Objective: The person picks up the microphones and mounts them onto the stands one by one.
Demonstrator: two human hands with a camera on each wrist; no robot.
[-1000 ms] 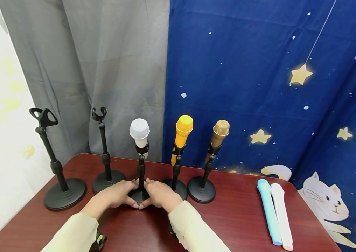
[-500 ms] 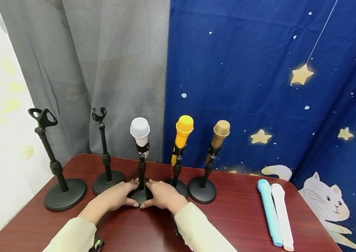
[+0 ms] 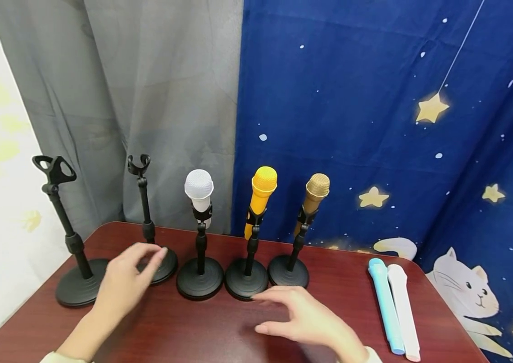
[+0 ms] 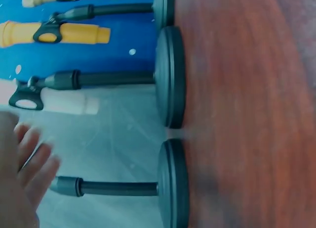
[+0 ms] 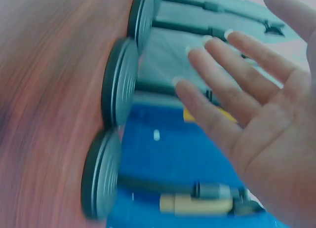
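Observation:
My left hand [image 3: 122, 285] is in the air before the second microphone stand [image 3: 148, 229], its fingers loosely bent and holding nothing. It partly covers that stand's round base; the stand's clip holds no microphone. My right hand [image 3: 303, 317] hovers in front of the yellow microphone's stand [image 3: 246, 280], with fingers spread and nothing in them, as the right wrist view also shows. Between the hands, farther back, a white microphone [image 3: 199, 189] sits in the clip of the middle stand [image 3: 200, 280]. Beside it are a yellow microphone [image 3: 263, 189] and a gold microphone [image 3: 316, 191], both clipped in stands.
Another stand [image 3: 74, 244] with a bare clip is at the far left. A blue microphone [image 3: 386, 307] and a second white microphone [image 3: 404, 312] lie side by side on the right of the red-brown table [image 3: 211, 333]. Curtains [image 3: 329, 101] hang behind the table.
Both hands have let go of the middle stand's base and drawn apart, the left hand leftward and the right hand rightward and nearer. The stand stays in the row.

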